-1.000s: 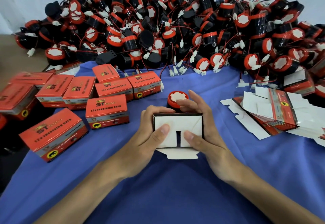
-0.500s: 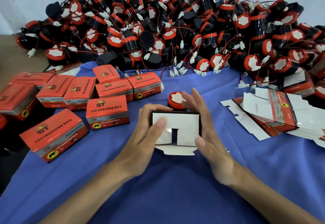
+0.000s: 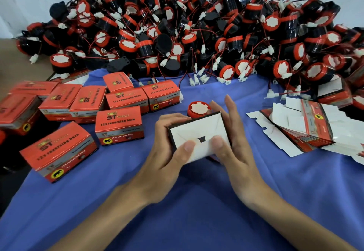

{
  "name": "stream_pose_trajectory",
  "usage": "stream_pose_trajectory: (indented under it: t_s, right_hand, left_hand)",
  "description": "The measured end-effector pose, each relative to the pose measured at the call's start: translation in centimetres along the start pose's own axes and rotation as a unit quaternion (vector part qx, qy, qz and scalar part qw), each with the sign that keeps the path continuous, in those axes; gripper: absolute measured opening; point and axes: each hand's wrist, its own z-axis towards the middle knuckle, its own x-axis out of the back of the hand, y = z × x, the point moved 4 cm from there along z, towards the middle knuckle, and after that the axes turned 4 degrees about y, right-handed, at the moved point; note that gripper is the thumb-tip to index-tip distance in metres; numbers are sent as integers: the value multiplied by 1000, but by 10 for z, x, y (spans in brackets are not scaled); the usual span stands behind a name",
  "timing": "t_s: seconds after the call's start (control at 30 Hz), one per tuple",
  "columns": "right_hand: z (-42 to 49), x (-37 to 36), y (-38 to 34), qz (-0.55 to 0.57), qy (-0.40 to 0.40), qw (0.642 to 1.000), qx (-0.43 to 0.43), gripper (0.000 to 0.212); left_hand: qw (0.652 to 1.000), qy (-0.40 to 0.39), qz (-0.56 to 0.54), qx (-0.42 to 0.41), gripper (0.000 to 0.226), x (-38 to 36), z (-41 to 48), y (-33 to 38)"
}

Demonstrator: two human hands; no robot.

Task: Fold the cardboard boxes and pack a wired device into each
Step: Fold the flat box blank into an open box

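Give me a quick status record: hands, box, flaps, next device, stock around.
In hand: box, white end flaps facing camera
Left hand: grips box, thumb on flaps
Right hand: holds box side, thumb on flaps
Flaps: folded in, small gap at centre
Next device: loose horn behind box
Left: packed boxes
Right: flat blanks
Back: horn pile

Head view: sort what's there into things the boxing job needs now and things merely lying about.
In use: half-folded box, left hand, right hand, lone device behind it, flat box blanks, device pile.
Lying about: closed boxes, blue cloth.
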Motion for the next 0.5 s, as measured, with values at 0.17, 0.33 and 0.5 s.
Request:
stream_pose_trajectory:
  t_s: [0.17, 0.33, 0.5]
  right_hand:
    - [2, 2, 8, 43, 34, 998, -30, 59]
    - [2, 1, 2, -7, 33, 999, 8, 45]
    - [0, -1, 4, 10, 10, 1000, 4, 50]
  left_hand:
    - [998, 11, 39, -57, 30, -4, 0, -3]
    - [999, 14, 9, -43, 28, -3, 2, -1]
    - [1000, 17, 2, -15, 33, -6, -5, 4]
